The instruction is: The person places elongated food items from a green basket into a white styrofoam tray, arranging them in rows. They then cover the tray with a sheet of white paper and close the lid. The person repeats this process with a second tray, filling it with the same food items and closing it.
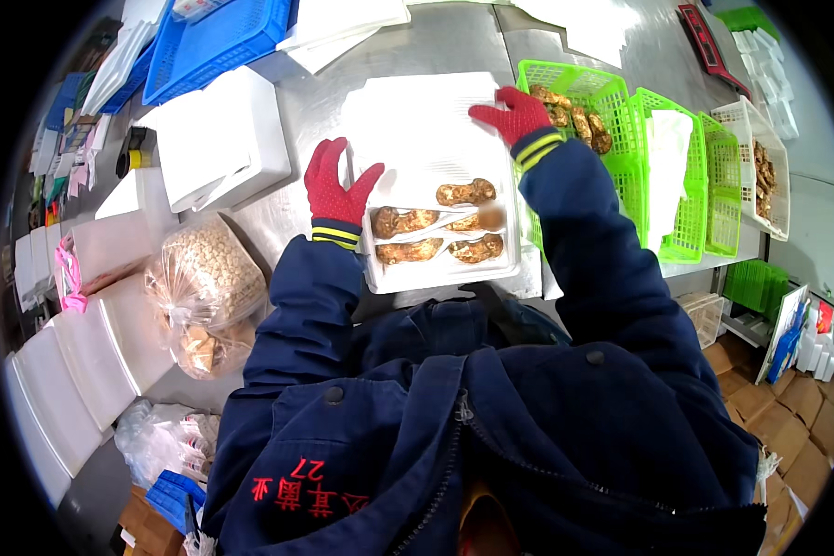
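Observation:
Before me on the metal table lies a white foam box (445, 277) with several matsutake mushrooms (409, 251) in its near part. White strips of paper (439, 226) lie between the mushrooms. One mushroom at the right is partly blurred. The box's far part shows a white ribbed surface (424, 142). My left hand (339, 182), in a red knit glove, is at the box's left edge, thumb and fingers apart. My right hand (516, 118), gloved alike, is over the far right corner, between the box and a green plastic basket (611, 90) holding more mushrooms (582, 126). Neither hand holds anything.
More green baskets (703, 208) and a white basket (733, 115) stand at the right. White foam boxes (267, 132), a blue crate (215, 42) and a tied clear bag (208, 271) of pale pieces are at the left. Paper sheets (347, 24) lie at the back.

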Demonstrator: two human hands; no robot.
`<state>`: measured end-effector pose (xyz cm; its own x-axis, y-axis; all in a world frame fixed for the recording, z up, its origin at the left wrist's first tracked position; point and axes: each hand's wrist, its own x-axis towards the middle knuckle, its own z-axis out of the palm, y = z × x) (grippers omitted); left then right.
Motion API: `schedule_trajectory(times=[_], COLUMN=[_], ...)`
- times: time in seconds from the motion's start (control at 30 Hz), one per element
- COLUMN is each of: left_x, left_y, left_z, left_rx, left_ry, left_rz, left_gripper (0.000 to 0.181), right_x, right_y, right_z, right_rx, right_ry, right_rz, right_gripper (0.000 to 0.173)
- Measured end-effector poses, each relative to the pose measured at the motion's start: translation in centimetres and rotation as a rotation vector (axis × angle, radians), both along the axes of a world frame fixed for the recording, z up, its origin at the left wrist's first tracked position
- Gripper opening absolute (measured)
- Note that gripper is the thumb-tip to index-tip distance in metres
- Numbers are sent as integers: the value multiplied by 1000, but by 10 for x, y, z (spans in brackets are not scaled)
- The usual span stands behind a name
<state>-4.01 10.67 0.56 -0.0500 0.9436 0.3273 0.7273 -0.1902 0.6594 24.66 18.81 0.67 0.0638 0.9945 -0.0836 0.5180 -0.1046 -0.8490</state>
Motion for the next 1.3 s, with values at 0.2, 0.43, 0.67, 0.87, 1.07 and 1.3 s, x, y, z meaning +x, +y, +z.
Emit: schedule_trajectory(times=[0.2, 0.43, 0.67, 0.87, 1.07, 1.3], left_x=[-4, 3, 1, 1, 26, 39], left_y=[5, -3, -21, -18, -9, -17], left_z=[-10, -23, -20, 0, 28, 37], left_rx=[-146, -416, -509, -611, -689, 39], left_ry=[-65, -544, -441, -252, 748, 694], left_rz=[-17, 28, 19, 69, -45, -82], left_gripper=[74, 79, 80, 48, 41, 39], right_x=[14, 11, 11, 12, -17, -14], right_y=[-56, -80, -81, -61, -41, -48], right_z=[28, -8, -26, 10, 27, 33], right_rx=[49, -150, -220, -148, -407, -396], right_ry=[122, 107, 16, -460, -861, -809], right_rz=[114, 91, 90, 468, 486, 435], right_gripper=[24, 85, 68, 42, 45, 41])
